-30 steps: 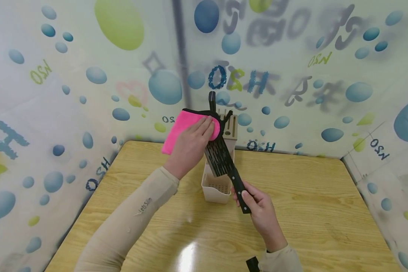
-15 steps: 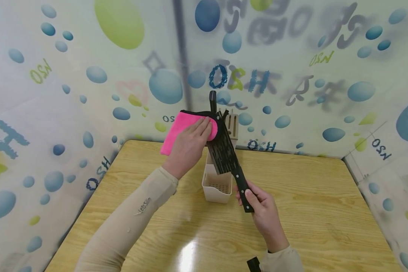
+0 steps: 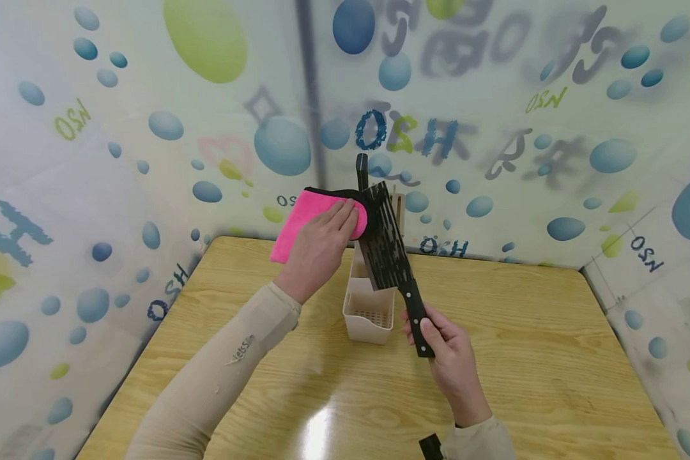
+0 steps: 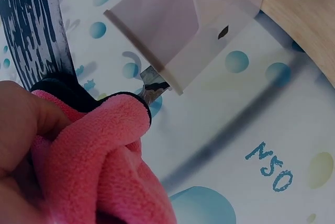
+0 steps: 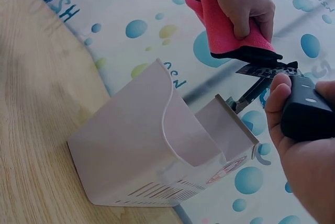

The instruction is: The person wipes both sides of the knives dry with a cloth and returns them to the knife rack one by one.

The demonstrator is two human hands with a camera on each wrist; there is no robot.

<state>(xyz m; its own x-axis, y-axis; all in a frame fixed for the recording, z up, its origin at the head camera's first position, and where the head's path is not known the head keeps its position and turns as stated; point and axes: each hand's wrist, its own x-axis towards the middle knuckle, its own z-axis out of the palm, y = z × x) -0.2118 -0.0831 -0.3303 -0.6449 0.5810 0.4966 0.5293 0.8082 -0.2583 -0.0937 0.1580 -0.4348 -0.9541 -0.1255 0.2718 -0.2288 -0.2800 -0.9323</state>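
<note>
My right hand grips the black riveted handle of a cleaver, its dark streaked blade pointing up and away. A pink cloth with a black edge is in my left hand, fingers laid over it at the blade's left side. In the right wrist view, the left thumb pinches the cloth from below, beside the blade. Behind the cleaver stands a beige knife holder, partly hidden by the blade. Another black handle rises above its slotted top.
The holder has an open front bin with a perforated floor and stands on a wooden table. A patterned sheet with bubbles and letters hangs behind and along the sides. A black strap end hangs by the right sleeve.
The cleaver has shifted slightly right and upward with my right hand. The left hand and cloth have barely moved, so the cloth now covers less of the blade.
</note>
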